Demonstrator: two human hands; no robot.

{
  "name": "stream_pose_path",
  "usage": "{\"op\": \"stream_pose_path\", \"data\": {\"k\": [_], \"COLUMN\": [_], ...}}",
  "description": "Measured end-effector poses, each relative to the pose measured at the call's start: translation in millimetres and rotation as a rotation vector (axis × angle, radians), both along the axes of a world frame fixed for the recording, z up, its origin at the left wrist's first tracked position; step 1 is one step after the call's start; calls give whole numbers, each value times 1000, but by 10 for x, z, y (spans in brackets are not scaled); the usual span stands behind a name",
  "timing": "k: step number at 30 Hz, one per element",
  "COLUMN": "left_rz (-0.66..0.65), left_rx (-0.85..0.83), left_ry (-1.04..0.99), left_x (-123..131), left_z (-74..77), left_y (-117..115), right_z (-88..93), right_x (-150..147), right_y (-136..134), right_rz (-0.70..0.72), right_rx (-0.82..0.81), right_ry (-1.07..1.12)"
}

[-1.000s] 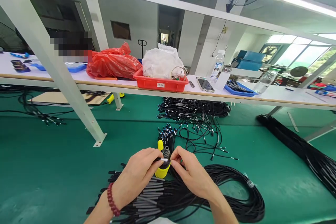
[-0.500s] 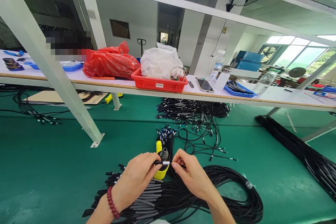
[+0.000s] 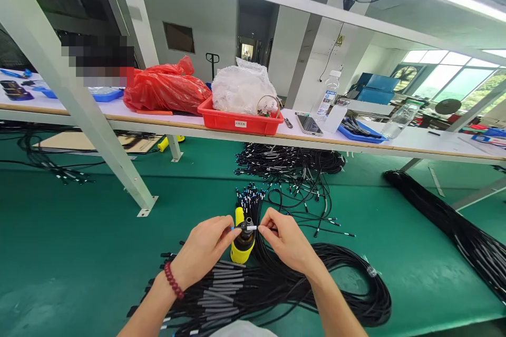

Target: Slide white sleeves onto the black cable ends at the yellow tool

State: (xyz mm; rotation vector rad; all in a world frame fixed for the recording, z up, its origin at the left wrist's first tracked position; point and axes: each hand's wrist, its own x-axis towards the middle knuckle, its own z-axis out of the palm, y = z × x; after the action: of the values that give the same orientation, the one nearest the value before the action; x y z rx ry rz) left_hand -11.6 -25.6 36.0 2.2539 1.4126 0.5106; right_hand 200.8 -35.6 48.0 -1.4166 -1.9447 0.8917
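My left hand [image 3: 205, 248] and my right hand [image 3: 286, 239] pinch the two sides of a thin black cable end with a white sleeve [image 3: 248, 228], held just above a yellow and black tool [image 3: 242, 242] that stands on the green mat. A red bead bracelet is on my left wrist. Beneath both hands lies a big coil of black cables [image 3: 316, 289], with grey-sleeved cable ends [image 3: 221, 295] fanned out to the left. A bunch of blue-tipped cable ends [image 3: 250, 200] lies just beyond the tool.
A long white shelf [image 3: 415, 145] crosses the view, bearing a red tray [image 3: 239, 122] with a clear bag, a red bag [image 3: 166, 92], a phone [image 3: 309, 125] and bottles. More black cables [image 3: 288, 163] lie under it. A slanted white post [image 3: 90, 116] stands at left.
Both hands have lifted slightly, bringing the cable end up over the top of the yellow tool. The view has shifted a little.
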Motion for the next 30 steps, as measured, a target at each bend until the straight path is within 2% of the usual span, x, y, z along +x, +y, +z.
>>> {"op": "stream_pose_path", "data": {"k": [10, 22, 30], "left_rz": [37, 84, 107], "left_rx": [-49, -75, -79], "left_ry": [-87, -118, -141], "left_x": [90, 137, 146], "left_z": [-6, -174, -234], "left_y": [154, 268, 298], "right_z": [-96, -277, -322], "right_x": [8, 12, 14], "right_y": [169, 280, 316], "right_rz": [-12, -41, -58], "right_rx": [43, 55, 50], "right_ry": [-31, -42, -42]}}
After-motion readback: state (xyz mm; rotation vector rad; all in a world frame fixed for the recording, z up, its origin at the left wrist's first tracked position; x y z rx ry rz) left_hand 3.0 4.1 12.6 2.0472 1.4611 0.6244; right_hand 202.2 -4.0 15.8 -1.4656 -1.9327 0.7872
